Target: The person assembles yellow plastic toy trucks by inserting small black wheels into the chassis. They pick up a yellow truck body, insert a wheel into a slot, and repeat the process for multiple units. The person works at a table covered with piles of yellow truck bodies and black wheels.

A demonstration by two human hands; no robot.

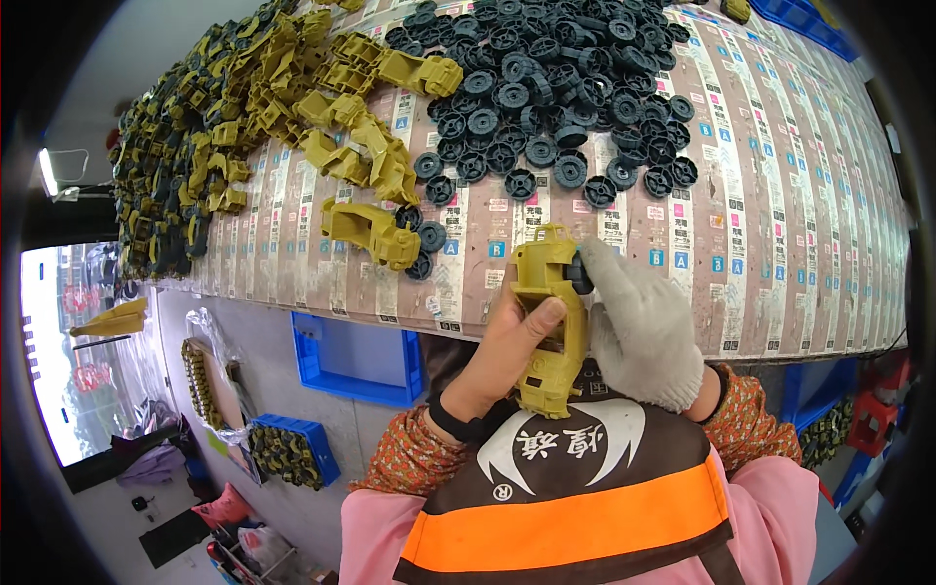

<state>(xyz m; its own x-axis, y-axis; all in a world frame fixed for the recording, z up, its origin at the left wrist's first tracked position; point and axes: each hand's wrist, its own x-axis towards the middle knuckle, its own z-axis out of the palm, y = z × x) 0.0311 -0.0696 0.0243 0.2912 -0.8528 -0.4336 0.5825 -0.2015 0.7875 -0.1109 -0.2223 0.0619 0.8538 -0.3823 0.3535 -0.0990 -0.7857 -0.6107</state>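
Note:
My bare left hand (517, 336) is closed around an olive-yellow plastic toy truck body (554, 375), thumb across its middle. The body stands upright in the picture, over the table's near edge. My right hand (639, 331), in a pale knitted glove, has its fingers against a dark toy wheel (581, 273) at the body's upper right side. The glove hides part of that wheel. To the left lies another yellow truck body (375, 232), with a few dark wheels (431, 236) beside it.
A large pile of dark wheels (546, 88) covers the table's far middle. Yellow bodies (370, 146) and truck bodies with wheels (180, 185) are heaped at the left. Below the table edge are a blue crate (356, 390) and a smaller filled blue crate (327, 453).

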